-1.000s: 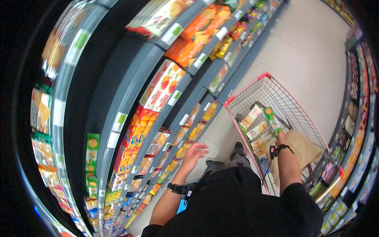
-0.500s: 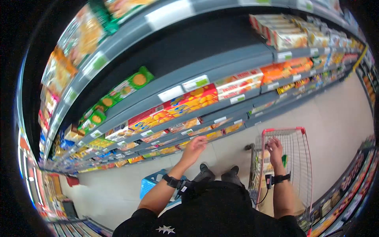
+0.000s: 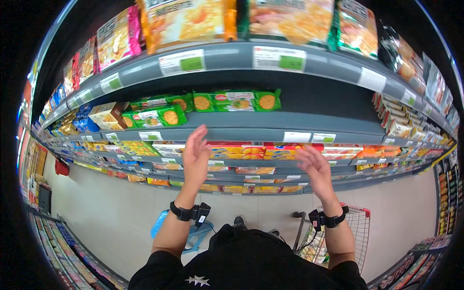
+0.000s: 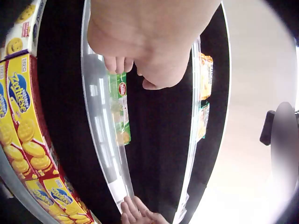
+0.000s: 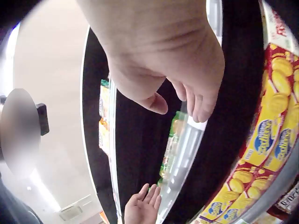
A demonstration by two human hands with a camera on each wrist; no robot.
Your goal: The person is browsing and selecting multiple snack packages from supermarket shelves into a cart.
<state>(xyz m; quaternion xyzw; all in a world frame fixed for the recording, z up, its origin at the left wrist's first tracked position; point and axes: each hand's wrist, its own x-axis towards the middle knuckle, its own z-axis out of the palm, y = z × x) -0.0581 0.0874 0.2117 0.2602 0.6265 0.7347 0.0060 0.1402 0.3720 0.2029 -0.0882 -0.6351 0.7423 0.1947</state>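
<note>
In the head view my left hand point(image 3: 195, 157) is raised before the shelf edge, just below the green biscuit packs, with loosely extended fingers and nothing in them. To its right, my right hand point(image 3: 316, 169) is also empty, its fingers relaxed in front of the lower biscuit boxes. One green biscuit pack point(image 3: 237, 100) lies lengthwise on the dark shelf. Another green pack point(image 3: 154, 116) lies left of it, partly over a third. The left wrist view shows a green pack point(image 4: 122, 109) beyond the left fingertips.
A shelf of bagged snacks point(image 3: 188, 24) overhangs the green packs. Red and yellow biscuit boxes point(image 3: 237, 151) line the shelf below. The shopping cart point(image 3: 360, 232) stands by my right forearm, and a blue plastic object point(image 3: 159, 223) is on the floor at left.
My right hand has left the cart, where it held a green pack, and is now empty before the shelves. The view has turned to face them. My left hand has moved up near the shelf edge.
</note>
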